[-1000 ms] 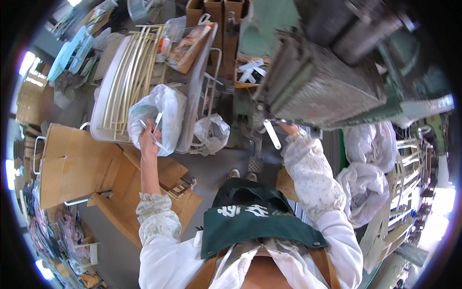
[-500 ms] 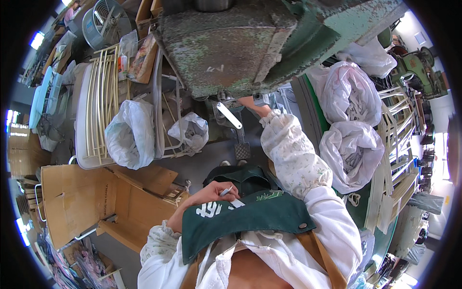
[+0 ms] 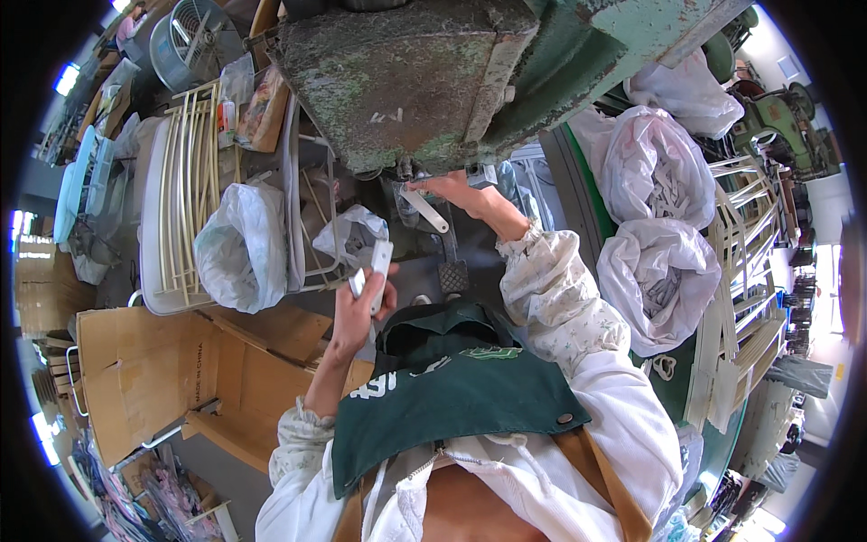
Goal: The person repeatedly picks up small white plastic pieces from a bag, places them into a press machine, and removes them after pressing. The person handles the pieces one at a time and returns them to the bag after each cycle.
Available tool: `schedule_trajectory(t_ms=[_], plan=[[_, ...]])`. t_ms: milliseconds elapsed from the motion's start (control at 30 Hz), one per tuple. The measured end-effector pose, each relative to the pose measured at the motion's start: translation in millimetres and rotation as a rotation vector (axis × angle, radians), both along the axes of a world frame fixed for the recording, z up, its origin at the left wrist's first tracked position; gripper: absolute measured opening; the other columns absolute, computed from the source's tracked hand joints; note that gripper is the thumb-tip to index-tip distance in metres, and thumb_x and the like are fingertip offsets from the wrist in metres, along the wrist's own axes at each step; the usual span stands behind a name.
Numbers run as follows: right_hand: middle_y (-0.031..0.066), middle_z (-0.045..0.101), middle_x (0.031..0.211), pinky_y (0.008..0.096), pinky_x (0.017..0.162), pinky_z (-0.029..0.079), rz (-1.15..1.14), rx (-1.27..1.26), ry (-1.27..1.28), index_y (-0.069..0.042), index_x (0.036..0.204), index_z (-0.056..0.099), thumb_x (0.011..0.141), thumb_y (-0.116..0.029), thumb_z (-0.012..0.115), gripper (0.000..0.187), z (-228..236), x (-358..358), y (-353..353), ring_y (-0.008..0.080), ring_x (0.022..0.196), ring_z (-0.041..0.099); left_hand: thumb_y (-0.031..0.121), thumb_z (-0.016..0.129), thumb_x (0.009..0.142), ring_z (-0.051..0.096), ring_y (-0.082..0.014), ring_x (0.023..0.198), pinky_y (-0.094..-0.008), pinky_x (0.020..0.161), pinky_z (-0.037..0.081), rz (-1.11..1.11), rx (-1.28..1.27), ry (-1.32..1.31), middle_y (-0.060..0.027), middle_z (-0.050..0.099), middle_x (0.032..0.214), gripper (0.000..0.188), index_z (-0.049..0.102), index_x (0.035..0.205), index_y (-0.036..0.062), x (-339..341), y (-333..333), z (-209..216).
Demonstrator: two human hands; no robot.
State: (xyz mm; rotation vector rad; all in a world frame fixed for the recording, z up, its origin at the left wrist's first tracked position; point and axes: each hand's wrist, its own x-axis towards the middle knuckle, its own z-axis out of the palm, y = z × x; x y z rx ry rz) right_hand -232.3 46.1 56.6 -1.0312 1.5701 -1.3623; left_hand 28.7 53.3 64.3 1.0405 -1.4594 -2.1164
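My left hand [image 3: 354, 316] is closed round flat white strips [image 3: 381, 271], raised in front of the apron; a hole shows near the top of the longer strip. Beneath the press head, my right hand [image 3: 456, 191] reaches in from the right, its fingers at the upper end of another white strip [image 3: 428, 212] with a rounded, holed lower end. That strip slants down below the tool of the worn green press [image 3: 397, 90]. My right fingertips are partly hidden, but they look pinched on the strip.
An open cardboard box [image 3: 144, 379] stands at the left. Beyond it are a white bag [image 3: 242, 257] and long pale rods [image 3: 191, 199]. Two white sacks of strips [image 3: 664, 172] stand on the right, beside stacked slats [image 3: 745, 298]. A foot pedal [image 3: 453, 276] lies below the press.
My left hand has risen from the apron, moving forward and left, and the strips in it now show. My right hand has shifted left onto the strip under the press, which has moved slightly.
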Motion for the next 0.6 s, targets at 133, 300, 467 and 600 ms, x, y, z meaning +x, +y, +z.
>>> schedule_trajectory(t_ms=[133,300,467,600], plan=[[0.0042,0.068,0.087,0.0285,0.069,0.050,0.073,-0.005,-0.076,-0.001,0.094,0.067,0.076,-0.010,0.072,0.020,11,0,2,0.0121,0.078,0.060,0.030,0.049,0.096,0.040,-0.0060,0.048,-0.0201,0.045,0.027,0.141,0.011,0.112,-0.0029,0.051,0.063,0.040,0.058,0.110,-0.0058,-27,-21,16],[0.0073,0.068,0.088,0.0292,0.072,0.050,0.021,-0.378,0.492,-0.002,0.090,0.069,0.077,-0.014,0.073,0.019,-1,8,-11,0.0139,0.080,0.061,0.031,0.051,0.095,0.038,-0.0059,0.048,-0.0200,0.045,0.027,0.152,0.038,0.124,-0.0018,0.051,0.062,0.040,0.059,0.111,-0.0050,-36,-36,20],[0.0087,0.066,0.076,0.0328,0.065,0.049,0.018,-0.264,0.325,-0.002,0.085,0.068,0.078,-0.019,0.074,0.019,-22,-2,0,0.0149,0.071,0.060,0.027,0.051,0.095,0.039,-0.0056,0.047,-0.0192,0.044,0.027,0.116,0.069,0.182,-0.0021,0.051,0.062,0.035,0.060,0.108,-0.0044,-53,-44,14],[0.0056,0.064,0.069,0.0273,0.058,0.043,0.194,0.049,0.429,0.000,0.086,0.067,0.086,-0.032,0.066,0.032,17,5,35,0.0097,0.063,0.055,0.024,0.052,0.095,0.040,-0.0056,0.047,-0.0188,0.043,0.028,0.030,0.075,0.196,-0.0032,0.053,0.062,0.031,0.062,0.100,-0.0052,-69,-47,22]])
